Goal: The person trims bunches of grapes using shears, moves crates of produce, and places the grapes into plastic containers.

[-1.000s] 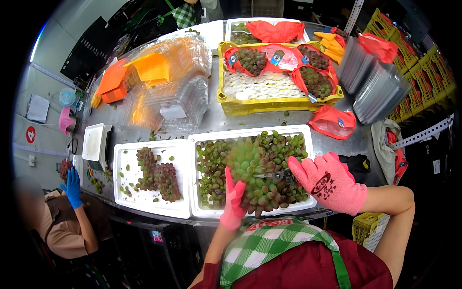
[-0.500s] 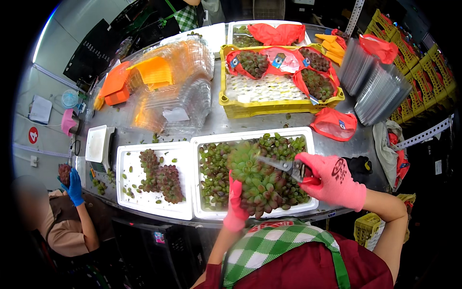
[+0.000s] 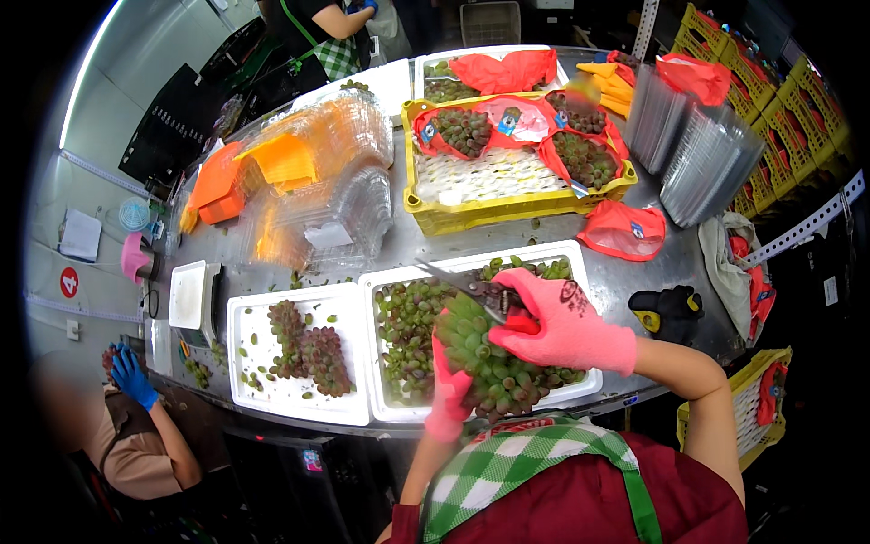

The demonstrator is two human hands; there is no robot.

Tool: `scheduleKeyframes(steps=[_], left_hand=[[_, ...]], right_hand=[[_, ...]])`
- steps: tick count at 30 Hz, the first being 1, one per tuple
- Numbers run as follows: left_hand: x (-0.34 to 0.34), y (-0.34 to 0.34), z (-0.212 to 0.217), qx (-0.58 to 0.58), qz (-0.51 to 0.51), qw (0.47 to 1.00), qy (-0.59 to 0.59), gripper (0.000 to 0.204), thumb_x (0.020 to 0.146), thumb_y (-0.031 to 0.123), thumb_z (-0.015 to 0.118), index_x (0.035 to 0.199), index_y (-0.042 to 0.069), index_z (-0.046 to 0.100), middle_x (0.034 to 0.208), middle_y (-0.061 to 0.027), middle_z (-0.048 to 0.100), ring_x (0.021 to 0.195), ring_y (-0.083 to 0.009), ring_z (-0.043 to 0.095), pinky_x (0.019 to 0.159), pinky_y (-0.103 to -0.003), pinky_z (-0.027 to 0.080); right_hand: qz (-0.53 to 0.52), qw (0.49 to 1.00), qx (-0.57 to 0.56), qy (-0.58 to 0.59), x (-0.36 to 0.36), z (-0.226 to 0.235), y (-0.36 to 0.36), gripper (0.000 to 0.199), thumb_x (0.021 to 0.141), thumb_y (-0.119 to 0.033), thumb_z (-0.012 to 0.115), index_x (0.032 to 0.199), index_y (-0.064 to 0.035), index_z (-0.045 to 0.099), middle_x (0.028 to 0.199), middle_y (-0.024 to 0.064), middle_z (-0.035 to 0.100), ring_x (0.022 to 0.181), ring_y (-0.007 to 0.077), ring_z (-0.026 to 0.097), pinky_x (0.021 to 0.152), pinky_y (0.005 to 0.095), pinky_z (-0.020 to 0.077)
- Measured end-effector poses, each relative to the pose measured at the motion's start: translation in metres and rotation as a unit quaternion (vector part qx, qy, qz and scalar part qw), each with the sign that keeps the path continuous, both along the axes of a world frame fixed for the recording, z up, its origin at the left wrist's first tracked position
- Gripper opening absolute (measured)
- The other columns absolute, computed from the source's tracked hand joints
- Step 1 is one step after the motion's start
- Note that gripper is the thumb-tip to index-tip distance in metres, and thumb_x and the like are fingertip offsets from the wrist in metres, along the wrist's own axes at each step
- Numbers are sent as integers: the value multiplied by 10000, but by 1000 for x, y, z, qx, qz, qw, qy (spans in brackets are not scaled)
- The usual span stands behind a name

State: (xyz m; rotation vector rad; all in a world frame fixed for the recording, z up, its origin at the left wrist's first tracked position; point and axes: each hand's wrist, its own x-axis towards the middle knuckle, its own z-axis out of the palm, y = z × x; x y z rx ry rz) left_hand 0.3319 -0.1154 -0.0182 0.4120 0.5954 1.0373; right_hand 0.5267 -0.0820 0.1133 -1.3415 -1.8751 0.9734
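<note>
In a pink glove, my left hand [image 3: 448, 396] is closed around the left side of a green-to-reddish bunch of grapes [image 3: 486, 367], held above a white tray [image 3: 594, 388]. My right hand [image 3: 573, 325], gloved in pink too, grips a pair of scissors [image 3: 453, 280] with red handles. Their blades reach up and left past the top of the bunch and look parted. Right-hand fingers lie against the bunch's upper right side. Many loose grapes [image 3: 404, 340] fill the tray below. Next to it, a second white tray [image 3: 256, 352] carries dark red bunches [image 3: 324, 363] and scattered single grapes.
A yellow crate [image 3: 521, 216] with red-wrapped bunches stands beyond the trays. Clear plastic boxes [image 3: 331, 213] pile up at back left, stacked clear lids [image 3: 711, 168] at right. A scale [image 3: 192, 295] sits left. Co-worker with a blue glove [image 3: 134, 376] works at lower left.
My right hand and the scissors have moved left over the bunch, and the blades now point up-left past it. The bunch tilts slightly. The co-worker's blue-gloved hand has shifted a little.
</note>
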Motion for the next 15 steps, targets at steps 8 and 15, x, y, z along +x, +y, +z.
scheduleKeyframes(steps=[8, 15], left_hand=[[1, -5, -4, 75, 36, 990, 113, 990, 666, 227, 797, 1465, 125, 222, 1440, -120, 366, 1292, -268, 435, 1062, -428, 393], [0, 6, 15, 112, -17, 994, 1, 650, 880, 164, 594, 1440, 62, 280, 1372, -177, 451, 1220, -296, 509, 999, -438, 461]], right_hand=[[6, 999, -10, -37, -4, -12, -4, 428, 780, -177, 691, 1141, -44, 504, 756, 107, 576, 643, 221, 564, 645, 321, 467], [-2, 983, -149, 109, 10, 12, -3, 399, 800, -91, 642, 1167, -30, 497, 842, 21, 536, 734, 66, 483, 645, 247, 425]])
